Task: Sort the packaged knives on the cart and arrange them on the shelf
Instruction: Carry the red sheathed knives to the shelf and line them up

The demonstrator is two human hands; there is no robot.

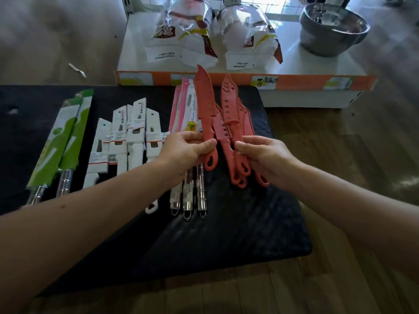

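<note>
Because sorted by kind, laid in rows of like with like across the black-topped cart [238, 234]. Held apart from the rest: one red knife [205, 109] in its sheath, tip pointing away, pinched at the handle between thumb and curled fingers of the left hand [186, 152]. Probably raised for checking against the others, or for adding to them. Just right of it, nearly touching: bunch of red knives [234, 114], same sheaths, fanned out, handles gathered under the curled fingers of the right hand [263, 157]. Seemingly gripped together as one lot for carrying; hard to tell whether resting on the cart or clear of it.

Both forearms reaching forward from the lower corners and converging, backs of the hands up, thumbs turned inward toward each other.

Left of the bunch: pink-carded knives [186, 105], steel handles toward the person, partly under the left hand. Further left of the bunch: white-carded knives [127, 132], then green-carded knives [65, 137] at the far edge. Beyond the bunch: white shelf [301, 66] with an orange price strip, no knives on it yet. Beyond the bunch on that shelf: two bags [181, 35]; beyond and to the right, a steel bowl [333, 28].
</note>
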